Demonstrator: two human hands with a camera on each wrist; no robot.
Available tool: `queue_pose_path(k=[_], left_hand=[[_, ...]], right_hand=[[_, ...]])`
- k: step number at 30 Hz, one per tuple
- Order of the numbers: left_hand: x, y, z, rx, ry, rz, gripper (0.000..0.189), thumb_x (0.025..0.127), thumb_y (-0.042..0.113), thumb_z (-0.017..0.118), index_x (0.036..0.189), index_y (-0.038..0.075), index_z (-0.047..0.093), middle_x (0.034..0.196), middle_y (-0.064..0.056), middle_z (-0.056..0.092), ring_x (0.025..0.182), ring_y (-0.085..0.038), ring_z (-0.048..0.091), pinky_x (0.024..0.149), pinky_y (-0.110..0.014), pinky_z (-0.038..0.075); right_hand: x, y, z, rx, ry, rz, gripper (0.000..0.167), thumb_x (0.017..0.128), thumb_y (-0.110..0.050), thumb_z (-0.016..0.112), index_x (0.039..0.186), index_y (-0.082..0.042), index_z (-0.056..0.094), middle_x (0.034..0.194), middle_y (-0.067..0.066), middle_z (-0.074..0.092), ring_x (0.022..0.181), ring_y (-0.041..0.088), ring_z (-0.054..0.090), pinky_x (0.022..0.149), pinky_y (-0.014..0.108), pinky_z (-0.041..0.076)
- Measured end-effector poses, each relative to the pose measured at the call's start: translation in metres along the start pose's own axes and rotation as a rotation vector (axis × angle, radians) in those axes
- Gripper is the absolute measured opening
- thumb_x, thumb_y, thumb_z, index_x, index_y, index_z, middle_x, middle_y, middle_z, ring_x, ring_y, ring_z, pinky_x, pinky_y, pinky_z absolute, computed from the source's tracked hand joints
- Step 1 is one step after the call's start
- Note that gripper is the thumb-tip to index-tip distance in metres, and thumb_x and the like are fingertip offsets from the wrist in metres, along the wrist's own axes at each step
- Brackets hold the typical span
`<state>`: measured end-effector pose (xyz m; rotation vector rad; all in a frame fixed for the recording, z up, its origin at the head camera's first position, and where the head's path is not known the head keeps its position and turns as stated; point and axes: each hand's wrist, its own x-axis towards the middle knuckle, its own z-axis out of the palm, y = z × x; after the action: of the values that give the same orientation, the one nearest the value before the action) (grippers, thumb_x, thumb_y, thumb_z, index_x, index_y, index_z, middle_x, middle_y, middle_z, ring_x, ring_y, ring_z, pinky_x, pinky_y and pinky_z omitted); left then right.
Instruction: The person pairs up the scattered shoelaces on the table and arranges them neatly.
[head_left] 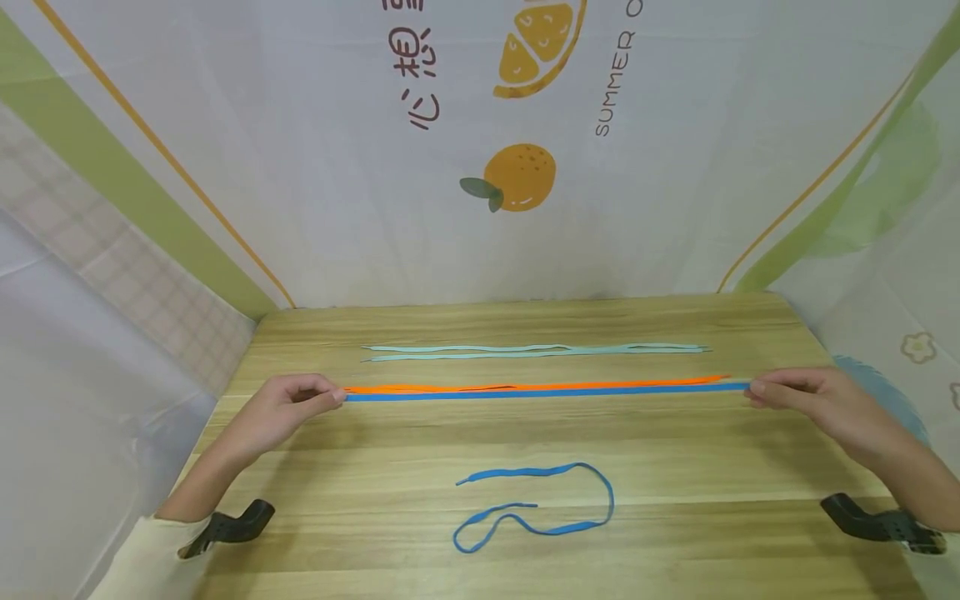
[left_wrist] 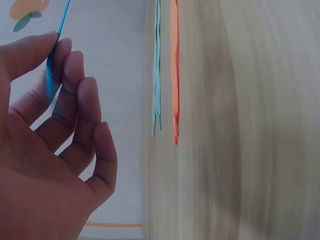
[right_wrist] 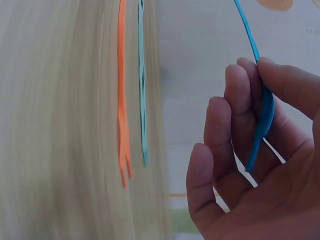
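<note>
A blue shoelace is stretched straight between both hands, raised above the wooden table. My left hand pinches one end between thumb and index finger, the other fingers loosely bent. At the opposite end my right hand pinches the lace the same way; in the right wrist view the lace's tail hangs past the thumb over the palm. Just behind it, orange shoelaces lie straight on the table, side by side. A second blue shoelace lies in a loose curve nearer the front.
Pale mint shoelaces lie lengthwise toward the back of the wooden table. A white printed cloth hangs behind the table's far edge, and cloth also flanks both sides. Black camera mounts project from the wrists.
</note>
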<state>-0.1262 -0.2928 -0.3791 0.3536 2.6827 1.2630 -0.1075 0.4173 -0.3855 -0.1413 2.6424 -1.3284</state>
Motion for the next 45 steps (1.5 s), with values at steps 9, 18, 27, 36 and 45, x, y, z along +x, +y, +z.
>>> queue_pose_path(k=[9, 18, 27, 36, 45], left_hand=[[0.0, -0.006, -0.001, 0.007, 0.008, -0.025, 0.022, 0.111, 0.023, 0.07, 0.112, 0.005, 0.081, 0.121, -0.007, 0.075, 0.109, -0.022, 0.067, 0.088, -0.035, 0.055], [-0.001, -0.014, 0.0, 0.034, 0.014, -0.045, 0.022, 0.111, 0.025, 0.069, 0.115, 0.007, 0.081, 0.123, -0.007, 0.076, 0.112, -0.023, 0.068, 0.089, -0.036, 0.056], [-0.003, -0.018, 0.0, 0.08, 0.039, -0.068, 0.02, 0.11, 0.027, 0.071, 0.111, 0.009, 0.081, 0.119, -0.006, 0.076, 0.104, -0.022, 0.065, 0.081, -0.037, 0.054], [-0.004, -0.023, -0.003, 0.144, 0.07, -0.098, 0.022, 0.11, 0.029, 0.07, 0.11, 0.011, 0.083, 0.121, -0.007, 0.078, 0.107, -0.023, 0.066, 0.082, -0.036, 0.053], [-0.005, -0.024, -0.003, 0.174, 0.083, -0.107, 0.021, 0.109, 0.026, 0.07, 0.104, 0.01, 0.083, 0.118, -0.008, 0.079, 0.1, -0.021, 0.063, 0.076, -0.034, 0.048]], right_hand=[[-0.002, 0.02, -0.005, 0.118, 0.03, 0.077, 0.022, 0.115, -0.018, 0.062, 0.12, -0.018, 0.084, 0.11, -0.016, 0.08, 0.105, -0.012, 0.064, 0.119, 0.062, 0.031], [-0.002, 0.032, -0.009, 0.069, 0.073, 0.075, 0.02, 0.114, -0.018, 0.065, 0.119, -0.016, 0.084, 0.109, -0.015, 0.081, 0.1, -0.007, 0.07, 0.077, 0.01, 0.042], [-0.003, 0.037, -0.013, 0.024, 0.093, 0.128, 0.016, 0.113, -0.025, 0.067, 0.119, -0.021, 0.081, 0.106, -0.015, 0.081, 0.096, -0.007, 0.07, 0.076, 0.013, 0.046], [-0.005, 0.038, -0.016, -0.038, 0.089, 0.151, 0.035, 0.115, -0.023, 0.063, 0.125, 0.007, 0.076, 0.103, -0.022, 0.078, 0.092, -0.01, 0.068, 0.073, 0.015, 0.048], [-0.002, 0.042, -0.016, -0.121, 0.083, 0.171, 0.047, 0.115, -0.03, 0.063, 0.132, 0.013, 0.071, 0.107, -0.008, 0.081, 0.09, -0.01, 0.067, 0.074, 0.018, 0.053]])
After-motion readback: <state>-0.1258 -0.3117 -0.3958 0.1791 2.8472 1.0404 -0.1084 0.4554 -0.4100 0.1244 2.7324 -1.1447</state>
